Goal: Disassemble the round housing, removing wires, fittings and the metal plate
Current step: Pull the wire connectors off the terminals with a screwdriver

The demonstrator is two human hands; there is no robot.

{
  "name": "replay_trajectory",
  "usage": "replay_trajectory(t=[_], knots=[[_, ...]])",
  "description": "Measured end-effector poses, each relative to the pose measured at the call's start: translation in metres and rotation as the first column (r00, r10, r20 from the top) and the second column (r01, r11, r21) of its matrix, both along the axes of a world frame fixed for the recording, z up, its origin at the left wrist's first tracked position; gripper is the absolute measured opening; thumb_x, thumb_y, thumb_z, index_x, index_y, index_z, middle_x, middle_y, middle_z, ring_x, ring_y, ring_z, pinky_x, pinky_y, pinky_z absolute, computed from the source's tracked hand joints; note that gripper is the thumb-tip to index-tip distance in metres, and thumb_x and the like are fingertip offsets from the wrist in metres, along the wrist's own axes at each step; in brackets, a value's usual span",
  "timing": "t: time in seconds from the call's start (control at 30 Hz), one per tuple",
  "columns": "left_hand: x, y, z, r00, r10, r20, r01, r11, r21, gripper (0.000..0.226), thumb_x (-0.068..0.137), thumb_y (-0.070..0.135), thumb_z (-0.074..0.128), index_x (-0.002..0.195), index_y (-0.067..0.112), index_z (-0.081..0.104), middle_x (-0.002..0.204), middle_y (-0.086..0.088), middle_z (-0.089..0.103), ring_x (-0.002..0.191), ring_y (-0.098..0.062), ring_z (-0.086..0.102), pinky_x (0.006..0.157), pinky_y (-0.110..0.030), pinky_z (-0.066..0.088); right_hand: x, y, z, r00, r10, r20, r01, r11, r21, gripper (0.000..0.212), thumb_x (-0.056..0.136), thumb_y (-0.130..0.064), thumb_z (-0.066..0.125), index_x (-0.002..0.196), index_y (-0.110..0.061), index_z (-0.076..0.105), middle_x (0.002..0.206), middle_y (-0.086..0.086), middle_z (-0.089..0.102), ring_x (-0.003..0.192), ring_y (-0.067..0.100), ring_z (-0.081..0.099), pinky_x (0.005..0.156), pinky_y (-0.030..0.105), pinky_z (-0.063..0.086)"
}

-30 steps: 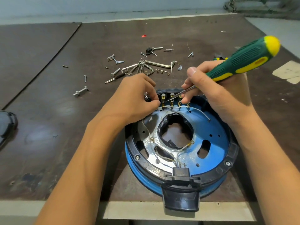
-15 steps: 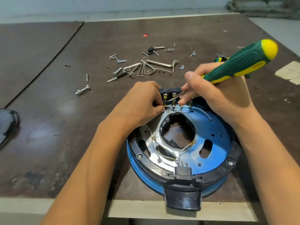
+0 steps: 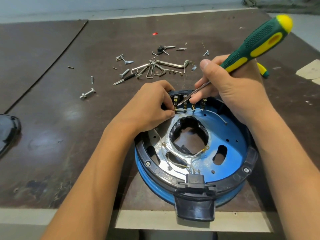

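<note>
The round blue housing (image 3: 230, 135) with a black rim lies near the table's front edge, its black handle (image 3: 194, 208) pointing at me. Inside it sits a shiny metal plate (image 3: 161, 149) and thin white wires (image 3: 216, 116) run to a row of brass terminals (image 3: 194, 105) at the far rim. My left hand (image 3: 152, 106) pinches a wire at the leftmost terminal. My right hand (image 3: 230, 94) grips a green and yellow screwdriver (image 3: 256, 44), whose tip rests at the terminals beside the left fingers.
Loose screws, bolts and hex keys (image 3: 155, 68) are scattered on the brown table behind the housing. A bolt (image 3: 87, 94) lies to the left. A black cover (image 3: 7, 130) sits at the left edge. A second green-yellow tool (image 3: 263, 71) shows behind my right hand.
Both hands stay at the terminal row. The left fingers have shifted slightly toward the leftmost terminal wire, and the screwdriver handle has tilted a little more upright.
</note>
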State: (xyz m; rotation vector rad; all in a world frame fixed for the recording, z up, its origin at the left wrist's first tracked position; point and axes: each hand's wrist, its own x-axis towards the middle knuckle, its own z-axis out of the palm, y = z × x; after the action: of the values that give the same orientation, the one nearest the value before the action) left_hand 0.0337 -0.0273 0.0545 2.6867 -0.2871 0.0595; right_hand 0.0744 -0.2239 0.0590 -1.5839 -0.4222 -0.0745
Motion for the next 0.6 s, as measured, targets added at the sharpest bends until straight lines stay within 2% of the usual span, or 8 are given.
replay_trajectory(t=[0.1, 0.17, 0.27, 0.37, 0.5, 0.6], knots=[[0.0001, -0.0003, -0.0004, 1.0, 0.018, 0.001, -0.018, 1.0, -0.014, 0.006, 0.086, 0.018, 0.077, 0.089, 0.017, 0.082, 0.13, 0.009, 0.058, 0.106, -0.011, 0.058, 0.09, -0.025, 0.045, 0.0013, -0.0026, -0.0033, 1.0, 0.007, -0.001, -0.007, 1.0, 0.028, 0.027, 0.1, -0.025, 0.068, 0.076, -0.015, 0.062, 0.072, 0.015, 0.073, 0.06, 0.033, 0.076, 0.059, 0.034, 0.06], [0.0008, 0.0, -0.0004, 1.0, 0.022, -0.001, -0.022, 0.999, -0.031, 0.006, 0.086, 0.018, 0.077, 0.089, 0.017, 0.083, 0.129, 0.008, 0.059, 0.105, -0.011, 0.059, 0.088, -0.02, 0.042, -0.0003, -0.0049, -0.0065, 0.999, 0.022, 0.034, -0.022, 1.0, 0.002, 0.027, 0.099, -0.027, 0.069, 0.078, -0.012, 0.064, 0.075, 0.013, 0.074, 0.061, 0.033, 0.076, 0.066, 0.037, 0.061], [0.0007, 0.0005, -0.0006, 1.0, 0.027, 0.003, -0.026, 0.999, -0.045, 0.006, 0.084, 0.017, 0.078, 0.088, 0.017, 0.083, 0.128, 0.007, 0.061, 0.105, -0.011, 0.06, 0.086, -0.017, 0.04, -0.0048, -0.0052, -0.0089, 0.985, 0.071, 0.156, -0.057, 0.994, -0.095, 0.031, 0.101, -0.024, 0.066, 0.082, 0.001, 0.065, 0.071, 0.013, 0.073, 0.062, 0.03, 0.076, 0.074, 0.052, 0.061], [0.0003, 0.0004, -0.001, 1.0, 0.018, 0.009, -0.018, 0.999, -0.049, 0.005, 0.084, 0.017, 0.078, 0.086, 0.017, 0.083, 0.129, 0.006, 0.061, 0.107, -0.011, 0.06, 0.086, -0.018, 0.041, -0.0068, -0.0036, -0.0064, 0.953, 0.142, 0.269, -0.094, 0.978, -0.184, 0.032, 0.102, -0.014, 0.063, 0.078, 0.007, 0.067, 0.064, 0.016, 0.07, 0.06, 0.025, 0.075, 0.072, 0.054, 0.059], [0.0002, 0.001, -0.0015, 1.0, 0.005, 0.007, -0.005, 0.998, -0.061, 0.006, 0.084, 0.016, 0.077, 0.085, 0.018, 0.083, 0.127, 0.008, 0.061, 0.105, -0.011, 0.06, 0.088, -0.023, 0.045, -0.0049, -0.005, -0.0062, 0.967, 0.13, 0.221, -0.098, 0.984, -0.151, 0.033, 0.101, -0.016, 0.064, 0.079, 0.007, 0.066, 0.068, 0.022, 0.07, 0.06, 0.027, 0.075, 0.067, 0.057, 0.059], [0.0005, 0.0012, -0.0017, 1.0, 0.003, 0.008, -0.002, 0.998, -0.066, 0.007, 0.083, 0.015, 0.077, 0.084, 0.018, 0.083, 0.127, 0.008, 0.061, 0.103, -0.01, 0.061, 0.088, -0.024, 0.046, -0.0038, -0.0061, -0.0076, 0.991, 0.076, 0.113, -0.067, 0.994, -0.083, 0.03, 0.099, -0.026, 0.069, 0.077, -0.006, 0.066, 0.074, 0.018, 0.074, 0.063, 0.031, 0.077, 0.067, 0.047, 0.062]])
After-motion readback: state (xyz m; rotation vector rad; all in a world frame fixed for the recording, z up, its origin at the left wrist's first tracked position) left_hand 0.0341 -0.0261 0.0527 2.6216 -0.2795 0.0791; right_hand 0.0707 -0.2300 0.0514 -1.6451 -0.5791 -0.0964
